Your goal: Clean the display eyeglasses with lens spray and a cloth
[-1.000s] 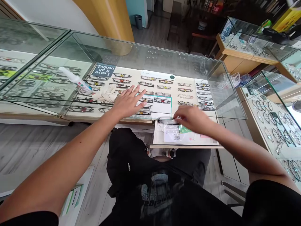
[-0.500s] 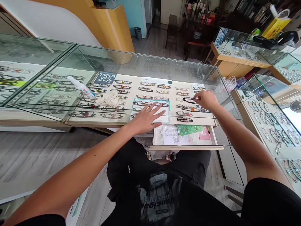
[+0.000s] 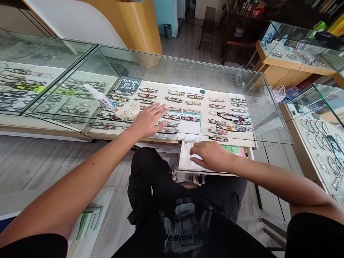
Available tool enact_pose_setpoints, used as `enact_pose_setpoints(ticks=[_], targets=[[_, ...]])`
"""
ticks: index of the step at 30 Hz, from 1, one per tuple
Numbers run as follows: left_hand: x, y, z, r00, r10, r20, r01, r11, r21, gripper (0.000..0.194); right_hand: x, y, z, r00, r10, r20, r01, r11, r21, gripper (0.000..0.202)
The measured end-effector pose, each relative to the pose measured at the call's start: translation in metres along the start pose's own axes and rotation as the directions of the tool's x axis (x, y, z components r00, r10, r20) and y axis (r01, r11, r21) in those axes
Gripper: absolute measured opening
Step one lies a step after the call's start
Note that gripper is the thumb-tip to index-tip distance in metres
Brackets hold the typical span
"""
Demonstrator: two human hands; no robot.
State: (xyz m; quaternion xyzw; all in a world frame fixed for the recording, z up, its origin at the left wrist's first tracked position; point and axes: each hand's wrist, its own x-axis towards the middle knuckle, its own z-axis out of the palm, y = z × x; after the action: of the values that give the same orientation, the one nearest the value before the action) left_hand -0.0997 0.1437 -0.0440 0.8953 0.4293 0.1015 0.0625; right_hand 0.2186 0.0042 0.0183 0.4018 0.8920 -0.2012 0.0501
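My left hand (image 3: 149,122) is spread over the front of the glass display case (image 3: 92,53), its fingers right beside a crumpled cream cloth (image 3: 130,111). Nothing shows in its grasp. A white bottle with a pointed nozzle (image 3: 99,97) lies to the left of the cloth. Over the pulled-out drawer (image 3: 185,163) is my right hand (image 3: 211,156), thumb and fingers apart, with no object visible between them. Partly under it show papers and a green packet (image 3: 233,149). Rows of glasses fill the case; a black pair (image 3: 225,115) lies slightly askew over its neighbours at the right.
A dark blue card (image 3: 129,85) stands among the glasses. More cases with glasses (image 3: 322,143) are at the right. Behind the counter are a curved wooden column (image 3: 145,32), a bin (image 3: 168,31) and a dark bench (image 3: 208,25). My legs are against the drawer front.
My right hand has let go of the black glasses and come down and left over the drawer. My left hand has shifted left toward the cloth. The view has turned slightly.
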Motion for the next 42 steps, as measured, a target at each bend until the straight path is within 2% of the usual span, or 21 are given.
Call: enact_pose_setpoints(ticks=[1,2,4,6,9,12,17,21,24,27,30,36,39,42], targets=[[0.001,-0.002,0.0,1.0,-0.012,0.013,0.012,1.0,0.006,0.071,0.014,0.002,0.021,0.996,0.001,0.093,-0.002,1.0,0.011,0.027],[0.002,-0.002,0.001,1.0,-0.023,0.022,0.022,1.0,0.011,0.072,0.029,0.009,0.041,0.988,0.054,0.145,-0.059,0.998,0.028,0.025],[0.003,0.001,0.001,0.999,-0.039,0.027,0.039,0.999,0.017,0.072,0.06,0.035,0.073,0.973,0.184,0.139,-0.192,0.98,0.046,0.024],[0.002,0.004,0.0,0.998,-0.051,0.024,0.051,0.999,0.017,0.072,0.088,0.068,0.089,0.955,0.282,0.091,-0.287,0.957,0.042,0.03],[0.0,0.007,-0.002,0.997,-0.065,0.033,0.065,0.998,0.003,0.071,0.123,0.111,0.091,0.91,0.414,-0.01,-0.413,0.91,0.041,0.039],[0.0,0.008,-0.005,0.995,-0.085,0.044,0.086,0.996,-0.012,0.07,0.151,0.14,0.086,0.874,0.475,-0.106,-0.472,0.88,0.052,0.045],[-0.002,0.008,-0.005,0.995,-0.085,0.052,0.086,0.996,-0.015,0.071,0.187,0.159,0.088,0.847,0.506,-0.165,-0.503,0.862,0.062,0.046],[-0.002,0.008,-0.006,0.994,-0.087,0.063,0.087,0.996,-0.002,0.071,0.2,0.162,0.088,0.843,0.515,-0.157,-0.513,0.856,0.055,0.043],[-0.002,0.009,-0.007,0.993,-0.095,0.066,0.095,0.995,0.003,0.071,0.197,0.159,0.082,0.847,0.512,-0.143,-0.511,0.858,0.044,0.041],[0.0,0.01,-0.007,0.992,-0.11,0.066,0.11,0.994,0.001,0.07,0.181,0.144,0.077,0.864,0.488,-0.12,-0.487,0.872,0.037,0.04],[0.001,0.009,-0.007,0.993,-0.098,0.063,0.098,0.995,0.003,0.07,0.153,0.116,0.079,0.896,0.441,-0.057,-0.439,0.897,0.044,0.036],[0.003,0.005,-0.003,0.996,-0.081,0.039,0.08,0.997,0.01,0.071,0.079,0.048,0.083,0.938,0.325,0.12,-0.339,0.932,0.126,0.018],[0.004,0.005,-0.001,0.996,-0.085,0.019,0.085,0.996,0.005,0.071,0.05,0.022,0.069,0.944,0.303,0.128,-0.321,0.934,0.155,0.018],[0.004,0.004,0.001,0.996,-0.092,0.012,0.092,0.996,0.012,0.071,0.025,0.002,0.038,0.957,0.271,0.107,-0.287,0.937,0.199,0.015]])
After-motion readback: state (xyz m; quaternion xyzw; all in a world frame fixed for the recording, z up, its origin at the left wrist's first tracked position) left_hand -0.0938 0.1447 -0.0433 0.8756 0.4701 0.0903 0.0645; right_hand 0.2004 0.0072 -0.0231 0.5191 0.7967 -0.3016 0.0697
